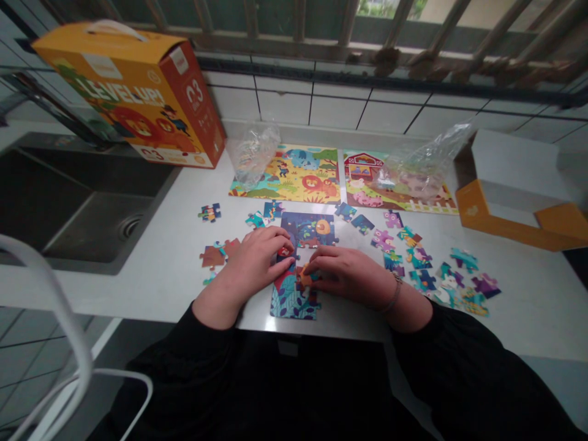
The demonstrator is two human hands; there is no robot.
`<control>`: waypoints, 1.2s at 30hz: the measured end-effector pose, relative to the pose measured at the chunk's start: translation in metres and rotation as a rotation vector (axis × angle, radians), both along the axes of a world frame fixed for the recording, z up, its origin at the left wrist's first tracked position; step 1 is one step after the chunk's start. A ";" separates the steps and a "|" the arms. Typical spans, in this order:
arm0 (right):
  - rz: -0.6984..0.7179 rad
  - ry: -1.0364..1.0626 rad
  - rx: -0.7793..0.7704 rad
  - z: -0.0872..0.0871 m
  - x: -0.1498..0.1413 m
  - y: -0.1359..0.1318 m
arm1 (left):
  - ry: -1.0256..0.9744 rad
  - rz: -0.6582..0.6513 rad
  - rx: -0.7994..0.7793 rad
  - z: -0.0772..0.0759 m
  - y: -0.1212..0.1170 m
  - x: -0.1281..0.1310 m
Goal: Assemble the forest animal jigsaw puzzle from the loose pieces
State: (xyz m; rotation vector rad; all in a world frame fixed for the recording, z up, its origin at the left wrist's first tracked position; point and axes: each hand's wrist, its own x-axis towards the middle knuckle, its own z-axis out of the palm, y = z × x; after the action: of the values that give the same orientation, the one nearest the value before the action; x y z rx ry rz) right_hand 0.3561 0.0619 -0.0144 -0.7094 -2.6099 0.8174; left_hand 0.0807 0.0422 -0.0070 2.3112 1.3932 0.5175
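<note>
A partly joined jigsaw puzzle [294, 303] in dark blue and teal lies in front of me, with a gap along its right side. My left hand [257, 260] rests palm down at its left edge, fingers stretched out over the joined pieces. My right hand [353, 275] has its thumb and fingers closed on a small orange puzzle piece [304, 277] at the gap. The fingertips partly cover this piece, so I cannot tell whether it is seated. Brown loose pieces [212, 255] lie beside my left hand.
Several loose pieces [420, 257] are scattered to the right. Behind are a lion puzzle [294, 177], a farm puzzle [367, 199] and crumpled plastic bags [255, 153]. A yellow box [133, 98] stands by the sink [101, 239]; an open box [519, 223] is at right.
</note>
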 end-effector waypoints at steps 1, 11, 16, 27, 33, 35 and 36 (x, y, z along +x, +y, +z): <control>-0.004 0.003 0.001 0.000 0.001 0.000 | 0.001 -0.002 0.000 0.000 0.000 0.000; -0.005 -0.061 0.019 0.005 0.006 0.001 | 0.003 0.000 -0.001 -0.002 0.000 -0.001; -0.015 -0.023 -0.001 0.003 0.006 0.001 | -0.003 0.002 0.002 -0.001 0.001 0.000; -0.193 0.092 -0.041 0.001 0.002 0.004 | 0.000 0.001 -0.003 -0.001 0.000 0.000; -0.244 0.089 -0.019 -0.007 -0.005 0.008 | 0.003 -0.007 0.011 -0.002 -0.001 -0.001; -0.261 0.079 -0.009 -0.009 -0.007 0.009 | 0.010 -0.013 0.017 -0.002 -0.001 -0.001; -0.269 0.071 0.000 -0.009 -0.008 0.010 | 0.012 -0.015 0.018 -0.002 -0.001 -0.001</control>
State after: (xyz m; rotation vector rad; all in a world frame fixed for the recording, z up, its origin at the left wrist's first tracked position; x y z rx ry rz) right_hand 0.3484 0.0715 -0.0233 -0.9863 -2.3832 0.7463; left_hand 0.0799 0.0412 -0.0088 2.3405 1.3814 0.5142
